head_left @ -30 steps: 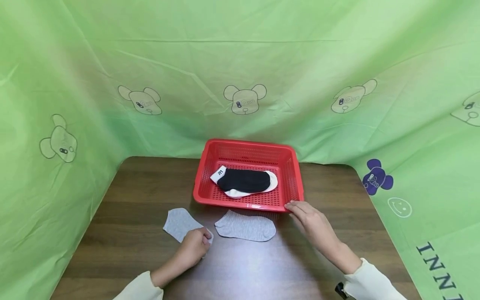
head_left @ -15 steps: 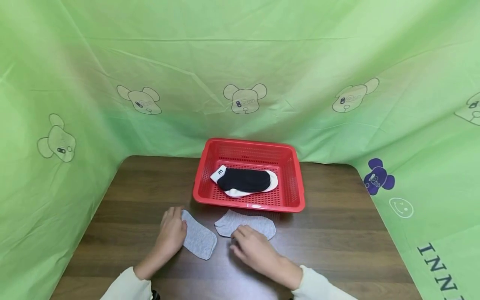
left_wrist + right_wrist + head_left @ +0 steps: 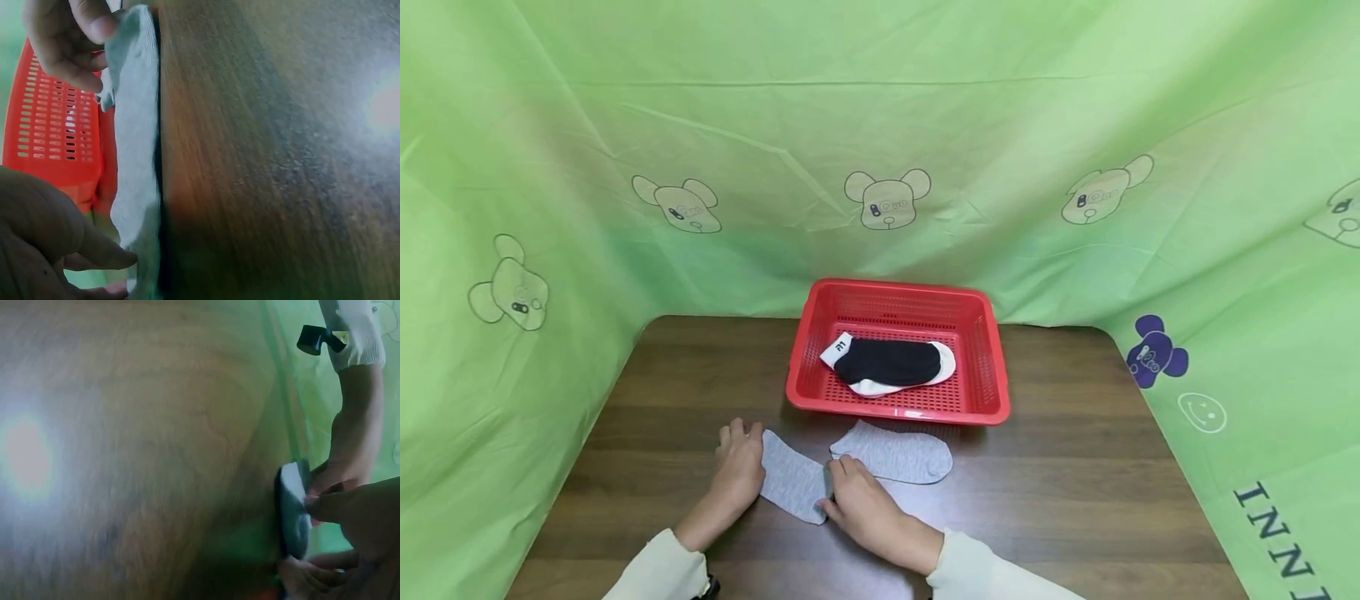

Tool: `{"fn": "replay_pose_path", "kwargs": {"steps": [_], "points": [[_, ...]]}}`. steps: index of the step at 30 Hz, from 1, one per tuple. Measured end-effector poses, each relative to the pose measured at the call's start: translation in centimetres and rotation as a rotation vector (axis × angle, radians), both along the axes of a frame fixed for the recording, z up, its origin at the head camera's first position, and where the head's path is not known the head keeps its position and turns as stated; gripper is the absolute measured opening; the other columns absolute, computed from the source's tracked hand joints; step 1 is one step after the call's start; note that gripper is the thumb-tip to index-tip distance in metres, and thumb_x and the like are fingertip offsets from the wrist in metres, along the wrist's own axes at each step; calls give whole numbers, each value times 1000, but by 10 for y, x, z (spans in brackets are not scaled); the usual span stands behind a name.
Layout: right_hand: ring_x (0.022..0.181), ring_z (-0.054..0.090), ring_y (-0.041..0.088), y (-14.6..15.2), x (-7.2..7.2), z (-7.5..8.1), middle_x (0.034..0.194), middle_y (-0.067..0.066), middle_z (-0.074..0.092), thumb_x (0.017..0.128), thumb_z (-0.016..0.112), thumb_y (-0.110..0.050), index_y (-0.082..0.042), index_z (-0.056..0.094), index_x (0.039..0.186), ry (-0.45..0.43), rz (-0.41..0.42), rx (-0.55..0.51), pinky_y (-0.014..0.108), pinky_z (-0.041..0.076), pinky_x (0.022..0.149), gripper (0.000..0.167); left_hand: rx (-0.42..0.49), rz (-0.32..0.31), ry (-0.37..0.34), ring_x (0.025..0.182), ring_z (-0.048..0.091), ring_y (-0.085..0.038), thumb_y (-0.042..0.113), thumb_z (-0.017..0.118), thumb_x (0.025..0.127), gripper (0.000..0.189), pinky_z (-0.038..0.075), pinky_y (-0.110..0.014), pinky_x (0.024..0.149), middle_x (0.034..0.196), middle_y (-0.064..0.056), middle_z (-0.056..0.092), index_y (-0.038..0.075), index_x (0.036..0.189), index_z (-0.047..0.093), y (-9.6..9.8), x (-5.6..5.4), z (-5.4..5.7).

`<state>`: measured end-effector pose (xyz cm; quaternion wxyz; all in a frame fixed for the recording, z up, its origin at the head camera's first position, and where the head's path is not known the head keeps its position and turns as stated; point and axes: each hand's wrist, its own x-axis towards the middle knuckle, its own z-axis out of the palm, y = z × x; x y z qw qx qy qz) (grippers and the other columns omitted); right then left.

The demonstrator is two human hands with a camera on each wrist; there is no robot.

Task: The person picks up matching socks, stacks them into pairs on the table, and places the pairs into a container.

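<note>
A light grey ankle sock (image 3: 793, 479) lies at a slant on the table, with a hand at either end. My left hand (image 3: 737, 471) pinches its upper left end; in the left wrist view that hand (image 3: 44, 231) has thumb and finger on the fabric. At the lower right end, my right hand (image 3: 868, 512) holds the sock between thumb and fingers. The right wrist view has the sock (image 3: 294, 519) nearly edge-on, its ends in the fingers. A second grey sock (image 3: 902, 454) lies flat just beyond my right hand.
Behind the socks stands a red perforated basket (image 3: 895, 412), holding a black sock (image 3: 887, 362) and white sock parts under it. Green printed cloth (image 3: 887, 125) hangs around the back and sides of the wooden table (image 3: 1060, 467).
My right hand has left the basket's front corner, passed over the second sock, and taken the near sock's lower end. My left hand has shifted from that end to the upper left one.
</note>
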<state>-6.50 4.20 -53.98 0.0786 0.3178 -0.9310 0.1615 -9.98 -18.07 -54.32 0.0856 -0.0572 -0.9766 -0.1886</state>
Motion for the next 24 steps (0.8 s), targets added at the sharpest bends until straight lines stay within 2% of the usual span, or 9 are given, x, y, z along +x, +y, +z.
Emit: {"fn": "replay_pose_path", "kwargs": {"steps": [3,7,11,17,20,24], "points": [[84,61,19,-4,1,0,92,5,61,84,83,-23,-1,62,106,-66,-48,-63,30,53,76,38,14,16,5,94,49,-48,-18,67,58,45,47,-54,63,101,-29,51,-10,102,59,-3,0,-2],[91,66,21,-4,0,-1,99,8,66,82,82,-10,0,62,110,-147,-76,-108,30,56,82,36,37,20,12,88,48,-47,-19,65,59,38,46,-54,68,93,-26,50,-10,95,58,-7,1,-1],[88,65,14,1,0,-1,98,6,65,81,78,1,-1,63,111,-248,-73,-201,27,56,79,34,78,3,4,80,50,-43,-19,61,62,32,44,-53,72,88,-23,51,-8,93,60,-9,4,3],[77,53,0,16,-1,6,87,1,62,80,76,9,-2,66,102,-446,-91,-440,18,49,70,26,272,3,-67,78,57,-27,-17,60,77,33,48,-44,69,91,-14,54,-4,107,65,-2,10,18],[77,52,-1,25,-1,10,87,3,63,81,74,8,-3,67,98,-543,-124,-539,17,49,71,21,339,1,-77,81,54,-21,-15,65,82,28,46,-36,70,89,-9,54,-1,106,67,6,13,26],[78,52,-2,46,2,17,87,8,66,83,74,3,-2,69,97,-644,-179,-629,18,48,72,15,400,-3,-105,87,58,-20,-11,68,85,23,47,-34,75,92,-8,60,2,104,69,19,18,37]]}}
